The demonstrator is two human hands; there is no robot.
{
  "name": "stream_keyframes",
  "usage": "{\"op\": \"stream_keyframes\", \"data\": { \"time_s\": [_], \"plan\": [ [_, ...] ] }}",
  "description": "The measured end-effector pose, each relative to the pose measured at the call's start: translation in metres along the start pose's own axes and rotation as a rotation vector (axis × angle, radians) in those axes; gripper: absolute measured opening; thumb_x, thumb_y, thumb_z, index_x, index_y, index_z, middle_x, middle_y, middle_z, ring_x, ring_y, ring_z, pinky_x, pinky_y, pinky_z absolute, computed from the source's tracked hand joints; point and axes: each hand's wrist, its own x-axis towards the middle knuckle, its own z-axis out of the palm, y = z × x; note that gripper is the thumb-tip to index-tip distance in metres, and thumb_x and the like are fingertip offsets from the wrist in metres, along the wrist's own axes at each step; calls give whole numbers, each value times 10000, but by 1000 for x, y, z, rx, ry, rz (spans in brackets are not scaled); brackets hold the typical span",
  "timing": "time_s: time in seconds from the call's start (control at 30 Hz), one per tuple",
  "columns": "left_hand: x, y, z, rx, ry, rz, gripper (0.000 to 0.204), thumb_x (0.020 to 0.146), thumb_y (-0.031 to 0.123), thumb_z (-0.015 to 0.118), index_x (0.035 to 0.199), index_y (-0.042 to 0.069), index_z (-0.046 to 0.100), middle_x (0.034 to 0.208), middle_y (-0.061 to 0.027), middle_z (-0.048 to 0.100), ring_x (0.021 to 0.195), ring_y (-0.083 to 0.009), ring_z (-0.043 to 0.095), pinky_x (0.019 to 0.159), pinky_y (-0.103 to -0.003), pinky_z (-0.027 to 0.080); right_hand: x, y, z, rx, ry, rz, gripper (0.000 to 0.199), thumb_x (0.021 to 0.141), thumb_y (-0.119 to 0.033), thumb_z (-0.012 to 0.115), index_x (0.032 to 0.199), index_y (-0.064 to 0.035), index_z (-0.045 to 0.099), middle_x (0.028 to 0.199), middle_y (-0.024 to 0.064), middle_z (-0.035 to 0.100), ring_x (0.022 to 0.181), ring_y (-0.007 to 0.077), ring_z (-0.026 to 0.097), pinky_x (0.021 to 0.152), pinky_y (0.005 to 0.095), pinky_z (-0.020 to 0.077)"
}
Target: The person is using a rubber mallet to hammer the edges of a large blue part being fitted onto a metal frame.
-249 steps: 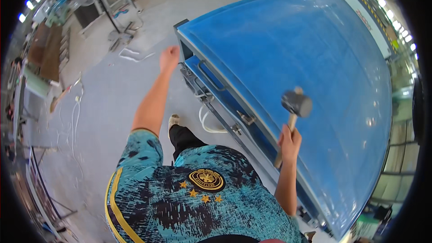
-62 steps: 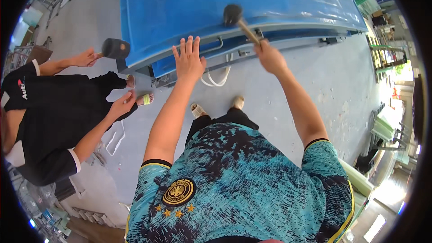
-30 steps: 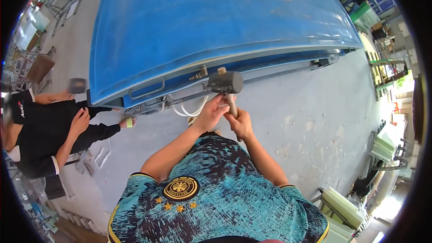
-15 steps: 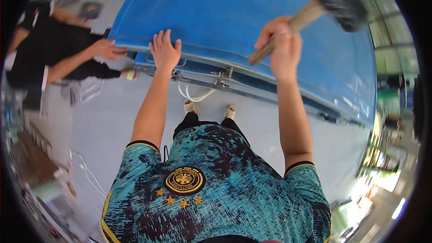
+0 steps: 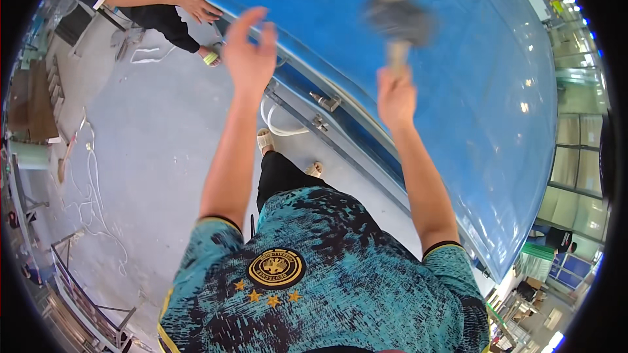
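Note:
A large blue panel [image 5: 471,111] with a glossy, film-like surface spreads in front of me. My right hand [image 5: 396,99] is wrapped round the wooden handle of a black-headed mallet [image 5: 400,18]. The mallet's head is smeared by motion over the panel; whether it touches the surface I cannot tell. Near the panel's front edge, my left hand [image 5: 251,59] is raised with fingers apart and nothing in it, slightly blurred. Between my hands, a metal fitting [image 5: 326,100] sticks out of the frame under that edge.
At the far left, a co-worker's hand [image 5: 198,5] rests by the panel's corner. A white hose [image 5: 281,132] loops below the frame rail [image 5: 340,147]. White cords [image 5: 95,189] lie on the left floor, near a metal rack [image 5: 91,294].
My left hand has come up off the panel's edge. The mallet has swung leftward, its handle now nearly in line with my forearm. My view has turned, and the panel's edge slants more steeply.

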Motion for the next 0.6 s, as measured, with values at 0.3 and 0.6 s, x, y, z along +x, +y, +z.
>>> {"op": "stream_keyframes", "data": {
  "time_s": [0.3,0.6],
  "plan": [
    [14,267,-197,-99,668,1340,376,1124,310,574,1285,-4,703,1290,-132,747,1144,-247,692,974,-384,569,18,-51,-22,112,48,-15,454,1116,-478,680,1116,-31,603,904,288,752,886,553,729,729,609,540],
    [-30,308,-209,-148,508,1547,307,1108,267,588,1224,13,716,1247,-128,751,1114,-255,701,963,-379,569,8,-34,-38,-238,-14,-131,411,1107,-434,711,1105,-32,623,871,280,747,834,557,710,709,583,538]
  ]
}}
